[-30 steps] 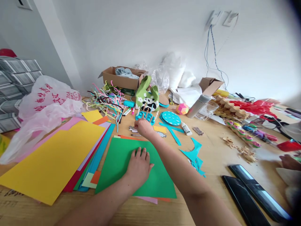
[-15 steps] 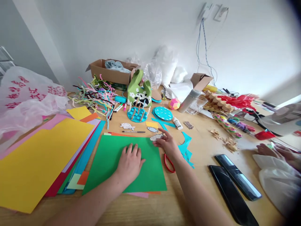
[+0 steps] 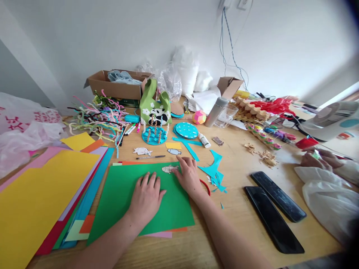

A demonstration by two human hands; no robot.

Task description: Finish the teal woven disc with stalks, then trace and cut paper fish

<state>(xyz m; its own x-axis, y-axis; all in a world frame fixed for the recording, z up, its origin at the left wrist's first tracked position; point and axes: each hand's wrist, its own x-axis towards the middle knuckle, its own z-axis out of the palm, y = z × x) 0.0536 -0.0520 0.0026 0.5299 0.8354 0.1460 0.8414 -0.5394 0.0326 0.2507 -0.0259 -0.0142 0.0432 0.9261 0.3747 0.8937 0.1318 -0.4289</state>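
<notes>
My left hand (image 3: 146, 196) lies flat on the green sheet of paper (image 3: 117, 209), fingers stretched out and holding nothing. At the upper right of that sheet my right hand (image 3: 189, 176) rests palm down, thumb apart from the fingers. Its thumb touches the tail end of a small paper fish cutout (image 3: 167, 169), which lies on the green sheet. Beyond the sheet's top edge are a pen (image 3: 153, 157), a blue-grey fish cutout (image 3: 174, 151) and a pale animal-shaped cutout (image 3: 142, 151). A red scissors handle (image 3: 206, 185) shows partly beside my right wrist.
Stacked coloured paper (image 3: 56, 186) lies left. Blue scraps (image 3: 214, 166), a glue bottle (image 3: 204, 140) and two black phones (image 3: 273, 218) are to the right. A panda bag (image 3: 155, 106) and a steel flask (image 3: 217, 112) stand behind. Another person's hands (image 3: 319, 158) are at far right.
My right hand has brought the fish cutout left and down onto the green sheet, and its pinch has loosened. My left hand stays flat. The camera view has shifted somewhat.
</notes>
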